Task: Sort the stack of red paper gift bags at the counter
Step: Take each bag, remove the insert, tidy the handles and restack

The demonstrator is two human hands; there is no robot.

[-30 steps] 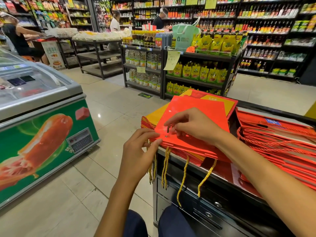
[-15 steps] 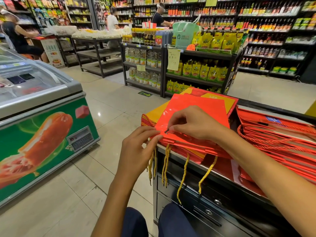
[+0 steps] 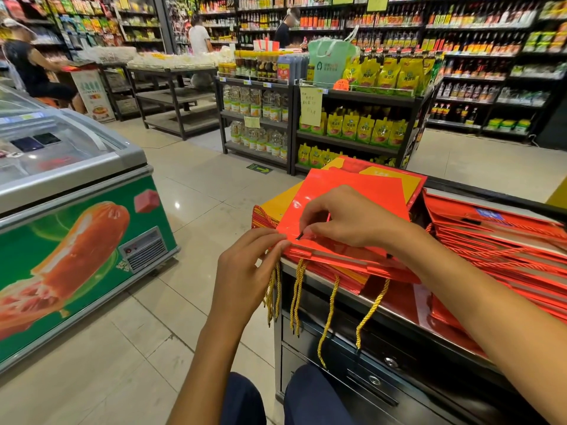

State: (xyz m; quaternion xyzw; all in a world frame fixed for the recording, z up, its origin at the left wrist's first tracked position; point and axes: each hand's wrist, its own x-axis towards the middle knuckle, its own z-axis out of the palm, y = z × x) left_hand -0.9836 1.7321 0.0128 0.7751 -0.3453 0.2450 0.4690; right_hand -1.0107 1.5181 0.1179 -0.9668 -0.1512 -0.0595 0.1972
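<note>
A flat stack of red and yellow paper gift bags (image 3: 346, 268) lies on the left end of the dark counter (image 3: 399, 326), its yellow cord handles (image 3: 329, 314) hanging over the front edge. The top red bag (image 3: 352, 191) lies flat on the stack. My left hand (image 3: 245, 271) pinches that bag's near left corner. My right hand (image 3: 346, 220) rests on its near edge with fingers curled, pinching at a small dark handle hole. A second, larger pile of red bags (image 3: 503, 250) with red cords lies to the right.
A chest freezer (image 3: 76, 210) with a sausage picture stands to the left across a tiled aisle. Shelving racks (image 3: 352, 118) with bottles and yellow pouches stand beyond the counter. Three people are far back by the shelves. Drawers with locks sit in the counter front below the bags.
My hands stay at the top bag's near edge; the left thumb and fingers have closed tighter onto the corner and the right fingers have shifted slightly along the edge. The stacks have not moved.
</note>
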